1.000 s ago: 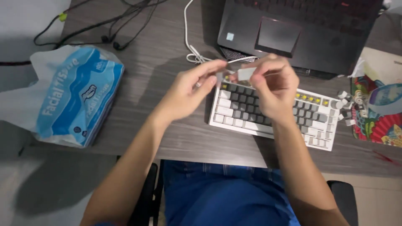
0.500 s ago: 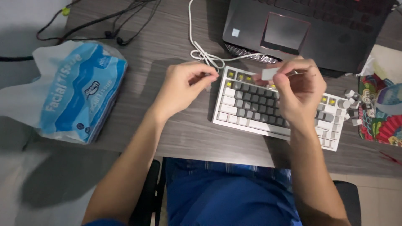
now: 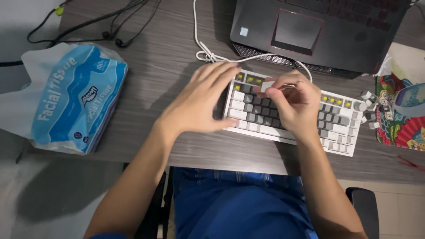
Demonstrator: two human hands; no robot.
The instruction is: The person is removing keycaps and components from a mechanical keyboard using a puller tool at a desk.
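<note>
1. A small grey keycap point(image 3: 267, 85) is pinched between the thumb and fingertips of the right hand point(image 3: 294, 102), held just above the upper rows of the keyboard point(image 3: 341, 128).
2. The right hand is closed around that keycap, with the remaining fingers curled in over the middle of the keys.
3. The left hand point(image 3: 201, 102) is seen open and flat, fingers stretched out together, holding nothing; its fingertips reach the keyboard's upper left corner and its thumb lies along the left edge.
4. The keyboard is set on a grey wooden desk point(image 3: 168, 57), right in front of the person; white and grey keys are shown, plus bare yellow switches along the top row.
5. A white cable point(image 3: 208, 55) is coiled just behind the keyboard.
6. A dark laptop point(image 3: 318, 31) is placed behind the keyboard, toward the right.
7. Loose keycaps point(image 3: 369, 108) are scattered just beside the keyboard's right end, next to a colourful patterned mat point(image 3: 398, 128).
8. A blue and white pack of tissues point(image 3: 73, 99) is found well apart on the left, near black cables point(image 3: 110, 20).
</note>
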